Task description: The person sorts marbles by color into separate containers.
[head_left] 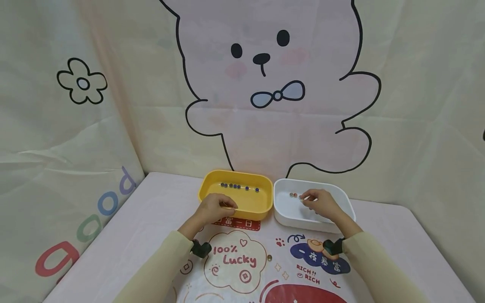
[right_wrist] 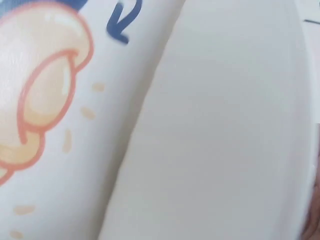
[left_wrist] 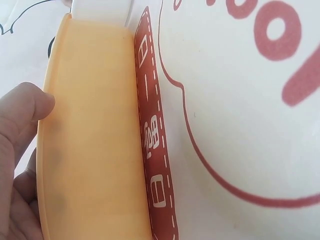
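Note:
A yellow tray (head_left: 265, 206) has a row of several small dark blue beads (head_left: 235, 186) inside. My left hand (head_left: 212, 209) is at its front rim, the thumb (left_wrist: 42, 102) over the rim and the curled fingers behind it, holding the edge. Beside it stands a white tray (head_left: 288, 219) with two small reddish-brown beads (head_left: 293, 195). Over this tray my right hand (head_left: 321, 203) pinches a similar bead (head_left: 300, 197) at its fingertips, in line with those two. The right wrist view mostly shows the tray's outer wall (right_wrist: 215, 125); the fingers are hidden there.
A loose dark round bead (head_left: 269, 257) lies on the printed tablecloth (head_left: 235, 269) in front of the trays. The two trays stand side by side near the back edge of the table. A cloth backdrop with a bear drawing (head_left: 265, 139) hangs behind them.

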`<act>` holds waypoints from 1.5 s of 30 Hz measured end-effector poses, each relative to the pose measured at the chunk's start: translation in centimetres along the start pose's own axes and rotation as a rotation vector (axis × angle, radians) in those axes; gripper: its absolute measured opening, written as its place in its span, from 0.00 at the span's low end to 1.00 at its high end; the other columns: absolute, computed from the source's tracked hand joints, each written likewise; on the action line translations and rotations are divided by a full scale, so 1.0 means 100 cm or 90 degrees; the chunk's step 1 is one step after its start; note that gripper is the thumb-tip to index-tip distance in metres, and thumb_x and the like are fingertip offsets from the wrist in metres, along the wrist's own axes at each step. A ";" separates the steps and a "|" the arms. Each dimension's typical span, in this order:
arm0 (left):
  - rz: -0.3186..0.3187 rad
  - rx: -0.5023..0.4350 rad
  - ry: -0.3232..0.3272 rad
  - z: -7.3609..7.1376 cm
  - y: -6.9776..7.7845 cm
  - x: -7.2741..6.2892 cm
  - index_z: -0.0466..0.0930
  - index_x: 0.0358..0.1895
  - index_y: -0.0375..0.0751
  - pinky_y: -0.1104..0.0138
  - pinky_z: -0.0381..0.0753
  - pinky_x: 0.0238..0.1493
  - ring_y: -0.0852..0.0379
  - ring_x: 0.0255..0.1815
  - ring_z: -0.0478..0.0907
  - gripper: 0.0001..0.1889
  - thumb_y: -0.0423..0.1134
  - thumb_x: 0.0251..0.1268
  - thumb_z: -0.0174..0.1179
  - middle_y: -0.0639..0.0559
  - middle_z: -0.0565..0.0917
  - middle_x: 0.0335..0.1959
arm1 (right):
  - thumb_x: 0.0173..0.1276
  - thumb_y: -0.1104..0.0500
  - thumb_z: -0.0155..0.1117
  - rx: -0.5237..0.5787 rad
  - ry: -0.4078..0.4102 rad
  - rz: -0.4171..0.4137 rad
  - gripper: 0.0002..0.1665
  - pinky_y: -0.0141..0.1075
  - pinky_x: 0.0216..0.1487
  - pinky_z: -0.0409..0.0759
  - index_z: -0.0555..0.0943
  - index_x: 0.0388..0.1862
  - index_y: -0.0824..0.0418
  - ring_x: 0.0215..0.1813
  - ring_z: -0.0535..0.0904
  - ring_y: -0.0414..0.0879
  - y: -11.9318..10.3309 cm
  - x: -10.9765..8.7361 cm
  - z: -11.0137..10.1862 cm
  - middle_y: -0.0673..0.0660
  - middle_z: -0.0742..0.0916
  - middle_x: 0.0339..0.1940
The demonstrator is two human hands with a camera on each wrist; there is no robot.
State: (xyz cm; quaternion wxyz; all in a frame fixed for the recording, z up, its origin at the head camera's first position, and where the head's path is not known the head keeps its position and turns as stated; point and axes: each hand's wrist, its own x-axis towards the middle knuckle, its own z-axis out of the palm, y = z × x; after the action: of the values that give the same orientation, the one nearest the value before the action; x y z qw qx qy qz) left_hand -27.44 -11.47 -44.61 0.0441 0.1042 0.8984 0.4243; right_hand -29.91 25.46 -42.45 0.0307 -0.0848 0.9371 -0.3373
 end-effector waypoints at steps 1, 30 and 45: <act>0.000 -0.002 -0.001 0.000 0.000 0.000 0.86 0.32 0.61 0.63 0.77 0.47 0.56 0.42 0.75 0.02 0.47 0.55 0.68 0.63 0.83 0.36 | 0.66 0.60 0.62 0.001 -0.004 0.007 0.14 0.35 0.26 0.76 0.82 0.48 0.65 0.30 0.77 0.44 0.002 0.001 0.001 0.60 0.84 0.35; -0.003 -0.007 -0.007 -0.001 0.004 -0.001 0.86 0.33 0.61 0.61 0.78 0.49 0.56 0.42 0.75 0.02 0.47 0.56 0.68 0.62 0.83 0.36 | 0.62 0.63 0.62 0.014 -0.055 0.079 0.11 0.32 0.24 0.72 0.83 0.44 0.65 0.26 0.73 0.42 0.035 0.019 0.017 0.53 0.79 0.26; 0.005 0.001 -0.003 0.000 0.001 0.000 0.86 0.33 0.61 0.59 0.77 0.52 0.57 0.42 0.75 0.03 0.47 0.56 0.68 0.63 0.83 0.35 | 0.61 0.62 0.64 0.021 -0.075 0.103 0.23 0.33 0.25 0.73 0.78 0.56 0.62 0.27 0.74 0.44 0.034 0.021 0.016 0.56 0.81 0.33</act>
State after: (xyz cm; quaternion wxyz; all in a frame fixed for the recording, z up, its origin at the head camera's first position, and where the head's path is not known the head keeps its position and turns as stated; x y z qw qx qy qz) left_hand -27.42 -11.42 -44.54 0.0444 0.1085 0.8981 0.4238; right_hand -32.22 26.68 -45.81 0.1140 -0.0283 0.9318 -0.3434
